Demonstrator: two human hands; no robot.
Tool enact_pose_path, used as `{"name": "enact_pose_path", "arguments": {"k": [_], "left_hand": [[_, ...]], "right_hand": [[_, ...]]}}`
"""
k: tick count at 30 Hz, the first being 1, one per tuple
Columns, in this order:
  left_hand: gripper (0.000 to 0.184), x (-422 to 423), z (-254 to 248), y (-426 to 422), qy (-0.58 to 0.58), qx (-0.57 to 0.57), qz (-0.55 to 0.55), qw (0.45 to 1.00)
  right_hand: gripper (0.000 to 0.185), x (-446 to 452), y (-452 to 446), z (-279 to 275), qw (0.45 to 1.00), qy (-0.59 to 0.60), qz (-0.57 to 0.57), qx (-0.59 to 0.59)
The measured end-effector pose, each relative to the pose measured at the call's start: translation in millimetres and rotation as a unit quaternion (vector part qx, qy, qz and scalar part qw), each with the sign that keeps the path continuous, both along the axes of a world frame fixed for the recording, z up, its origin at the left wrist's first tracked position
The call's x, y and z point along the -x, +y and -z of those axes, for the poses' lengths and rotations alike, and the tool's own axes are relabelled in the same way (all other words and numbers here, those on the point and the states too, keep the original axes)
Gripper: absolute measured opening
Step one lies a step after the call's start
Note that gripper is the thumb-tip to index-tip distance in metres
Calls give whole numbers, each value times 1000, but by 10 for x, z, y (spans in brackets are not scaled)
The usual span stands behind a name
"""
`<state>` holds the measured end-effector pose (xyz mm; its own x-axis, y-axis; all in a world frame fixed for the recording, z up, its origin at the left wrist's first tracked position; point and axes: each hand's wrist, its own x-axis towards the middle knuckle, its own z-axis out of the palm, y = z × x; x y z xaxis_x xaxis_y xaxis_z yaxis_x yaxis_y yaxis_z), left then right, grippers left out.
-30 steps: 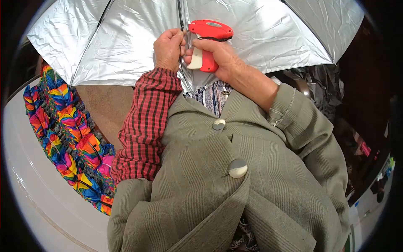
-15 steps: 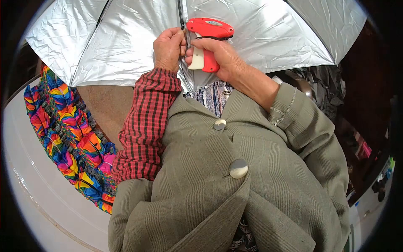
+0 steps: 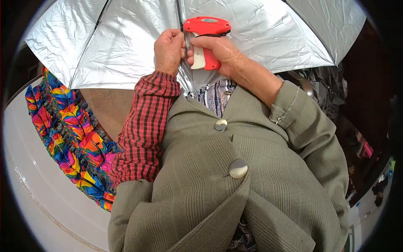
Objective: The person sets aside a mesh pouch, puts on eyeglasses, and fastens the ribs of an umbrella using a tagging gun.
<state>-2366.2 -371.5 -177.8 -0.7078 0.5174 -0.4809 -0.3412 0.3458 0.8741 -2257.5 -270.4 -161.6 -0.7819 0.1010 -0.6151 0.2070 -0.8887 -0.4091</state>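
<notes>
An umbrella [image 3: 130,46] with a silver lining and dark ribs spreads across the top of the view. My left hand [image 3: 169,48] is closed in a pinch at its middle rib [image 3: 179,17], near the bottom edge of the canopy; the fingertips partly hide what they hold. Wrapped in my right hand [image 3: 216,50] is a red tagging gun [image 3: 208,26] with a white trigger [image 3: 198,59]. Its front end points left and meets the rib just above my left fingertips. Whether a needle pierces anything there is too small to tell.
Rows of folded rainbow-coloured umbrellas [image 3: 71,138] lie at the left, beside a brown surface [image 3: 107,107] and a white curved surface [image 3: 25,168]. Crumpled dark grey material [image 3: 325,92] lies at the right under the canopy's edge. Small pink items [image 3: 366,148] show farther right.
My right hand and the tagging gun have shifted slightly left and up, bringing its front end closer to the rib. My left hand keeps its pinch in nearly the same place.
</notes>
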Motion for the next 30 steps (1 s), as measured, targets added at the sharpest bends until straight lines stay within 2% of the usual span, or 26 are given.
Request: {"name": "enact_pose_path", "arguments": {"k": [6, 11, 14, 17, 18, 19, 21, 22, 24, 25, 27, 30], "left_hand": [[13, 1, 6, 21, 42, 21, 15, 999], [14, 2, -50, 85, 48, 50, 37, 997], [14, 96, -42, 66, 59, 87, 61, 993], [17, 117, -108, 56, 87, 147, 150, 974], [17, 189, -118, 80, 92, 145, 150, 974], [19, 293, -157, 144, 186, 198, 223, 936], [22, 493, -268, 317, 363, 293, 355, 810], [22, 628, -241, 419, 369, 293, 353, 808], [29, 911, -151, 666, 379, 195, 252, 869], [29, 988, -138, 805, 384, 195, 254, 866], [33, 1106, -79, 1025, 403, 141, 136, 894], [36, 1156, -114, 1193, 398, 153, 148, 892]], "right_hand": [[20, 30, 72, 104, 1000, -7, -21, -5], [25, -11, 109, 216, 996, -7, -51, -74], [27, -9, 119, 76, 994, -16, -56, -91], [28, -105, 121, -108, 993, -61, -5, -99], [28, -72, 191, -136, 993, -57, -3, -103], [29, -24, 323, -182, 992, -50, 9, -112], [31, 109, 590, -261, 990, -37, 35, -129], [31, 208, 713, -298, 990, -32, 37, -131], [35, 440, 892, -342, 987, 42, 53, -144], [35, 551, 956, -266, 987, 47, 57, -144], [34, 790, 1007, -47, 983, 49, 107, -144], [30, 968, 1019, 12, 980, 47, 140, -133]]}}
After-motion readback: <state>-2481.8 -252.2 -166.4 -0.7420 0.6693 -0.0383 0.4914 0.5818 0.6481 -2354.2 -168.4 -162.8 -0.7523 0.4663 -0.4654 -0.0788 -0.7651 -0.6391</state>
